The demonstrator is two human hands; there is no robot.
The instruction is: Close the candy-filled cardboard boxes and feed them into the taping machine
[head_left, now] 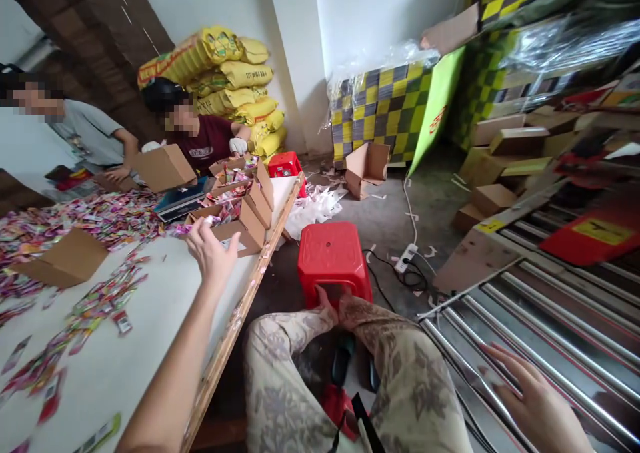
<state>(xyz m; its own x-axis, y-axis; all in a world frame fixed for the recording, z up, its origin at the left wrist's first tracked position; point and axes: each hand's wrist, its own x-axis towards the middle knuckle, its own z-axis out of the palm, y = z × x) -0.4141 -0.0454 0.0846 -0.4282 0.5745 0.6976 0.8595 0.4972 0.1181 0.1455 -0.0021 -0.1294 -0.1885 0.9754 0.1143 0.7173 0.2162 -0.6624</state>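
Note:
My left hand [214, 252] is over the edge of the white table [150, 306], in front of an open cardboard box [245, 230] filled with small colourful packets [227, 211]. Its thumb and fingers are apart and nothing shows in its grip; whether the fingertips touch the box or its packets I cannot tell. To the right, my right hand [537, 396] is over the metal rollers of a conveyor [525, 306], fingers stretched out and holding nothing. Part of it blurs at the frame's edge.
A red plastic stool [333, 256] stands ahead, with my feet at it. Loose packets [107, 300] and another carton [63, 256] lie on the table. Two people sit at its far side. A power strip [406, 258] and cables lie on the floor; yellow sacks [225, 73] are stacked behind.

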